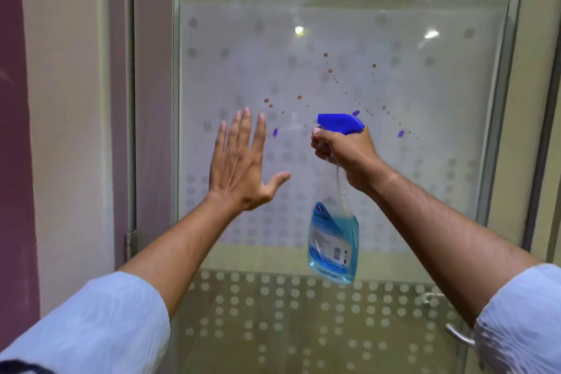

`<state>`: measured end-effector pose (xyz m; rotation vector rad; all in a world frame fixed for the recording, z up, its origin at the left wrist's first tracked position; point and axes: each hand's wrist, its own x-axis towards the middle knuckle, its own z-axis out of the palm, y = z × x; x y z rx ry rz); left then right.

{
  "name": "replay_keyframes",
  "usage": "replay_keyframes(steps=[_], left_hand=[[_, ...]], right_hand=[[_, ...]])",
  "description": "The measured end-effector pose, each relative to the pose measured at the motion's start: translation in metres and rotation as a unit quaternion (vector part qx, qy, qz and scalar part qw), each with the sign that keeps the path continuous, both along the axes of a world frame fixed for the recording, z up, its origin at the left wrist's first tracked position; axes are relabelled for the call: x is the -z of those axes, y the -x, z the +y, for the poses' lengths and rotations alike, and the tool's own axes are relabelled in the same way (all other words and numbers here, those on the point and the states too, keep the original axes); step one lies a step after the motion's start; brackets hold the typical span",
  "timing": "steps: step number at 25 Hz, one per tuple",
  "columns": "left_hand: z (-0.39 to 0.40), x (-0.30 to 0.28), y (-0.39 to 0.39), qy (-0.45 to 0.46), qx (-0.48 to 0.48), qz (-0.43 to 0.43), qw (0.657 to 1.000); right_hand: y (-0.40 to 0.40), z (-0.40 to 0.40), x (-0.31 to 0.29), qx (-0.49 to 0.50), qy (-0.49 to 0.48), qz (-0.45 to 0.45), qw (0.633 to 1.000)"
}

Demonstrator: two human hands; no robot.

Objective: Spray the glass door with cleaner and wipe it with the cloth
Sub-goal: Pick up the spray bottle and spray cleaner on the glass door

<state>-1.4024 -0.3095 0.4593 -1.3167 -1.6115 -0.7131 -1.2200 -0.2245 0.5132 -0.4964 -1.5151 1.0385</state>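
I've got the glass door [394, 191] filling the view dead ahead, a frosted panel patterned with rows of pale dots, and across its middle I can see a scatter of brown spots and a few purple smears. My right hand [349, 155] is up in front of the pane, fingers wrapped tight round the neck of the spray bottle [334, 240], one finger curled over the trigger just below the blue spray head [340, 122], whose nozzle points left across the glass. The bottle hangs down from that grip, clear plastic with blue liquid inside and a label I can't read from here. My left hand [243, 161] is raised beside it, well apart from the bottle, palm towards the door, fingers straight and spread, thumb out to the side, holding nothing; whether the fingertips actually touch the glass I can't tell. Both forearms reach up from pale blue sleeves [100, 322] at the bottom corners. A metal door handle [458, 334] shows low on the right, just beside my right sleeve. To the left there's the door's metal frame [153, 100], then a cream wall [63, 100] with a maroon strip at the far edge.
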Motion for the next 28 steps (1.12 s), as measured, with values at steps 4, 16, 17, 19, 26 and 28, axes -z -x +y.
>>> replay_keyframes(steps=[4, 16, 17, 19, 26, 28], left_hand=[[0.016, -0.035, 0.013, -0.023, -0.024, 0.018, 0.999], [0.055, -0.074, 0.072, -0.068, 0.022, 0.031, 0.997], [0.056, -0.076, 0.075, -0.068, 0.021, 0.034, 0.997], [0.059, -0.079, 0.080, -0.069, 0.020, 0.037, 0.997], [0.065, -0.080, 0.079, -0.069, 0.037, 0.039, 0.996], [0.065, -0.078, 0.077, -0.064, 0.038, 0.041, 0.996]], right_hand=[[0.008, 0.006, -0.033, 0.046, -0.007, 0.011, 0.999], [0.059, 0.005, -0.112, 0.158, -0.031, 0.018, 0.987], [0.063, 0.004, -0.115, 0.171, -0.025, 0.020, 0.985], [0.070, 0.001, -0.119, 0.192, -0.023, 0.025, 0.981], [0.070, 0.004, -0.129, 0.244, -0.019, 0.049, 0.968], [0.052, 0.010, -0.134, 0.253, -0.010, 0.066, 0.965]])
